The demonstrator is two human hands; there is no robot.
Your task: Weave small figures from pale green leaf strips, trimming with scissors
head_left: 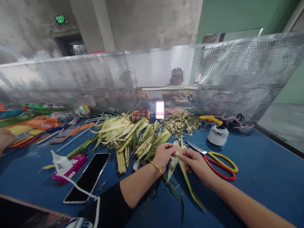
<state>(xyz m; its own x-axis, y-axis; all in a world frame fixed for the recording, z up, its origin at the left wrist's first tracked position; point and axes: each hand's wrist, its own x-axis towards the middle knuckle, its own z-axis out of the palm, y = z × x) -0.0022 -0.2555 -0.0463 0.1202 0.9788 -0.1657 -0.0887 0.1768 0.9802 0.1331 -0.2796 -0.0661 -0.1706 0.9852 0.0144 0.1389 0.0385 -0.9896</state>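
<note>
My left hand (164,155) and my right hand (195,161) meet over the blue table (261,164), both pinched on a pale green palm leaf strip (178,151). The strip's long ends (187,182) trail down toward me over the table. A gold bangle sits on my left wrist. Just behind my hands lies a pile of palm leaves (133,134).
Red and yellow scissors (219,162) lie right of my right hand, a white thread spool (218,135) behind them. A black phone (88,177) and pink power bank (71,166) with white cable lie at left. Leaf scraps (180,123) and a perforated metal screen (213,72) stand beyond, people behind it.
</note>
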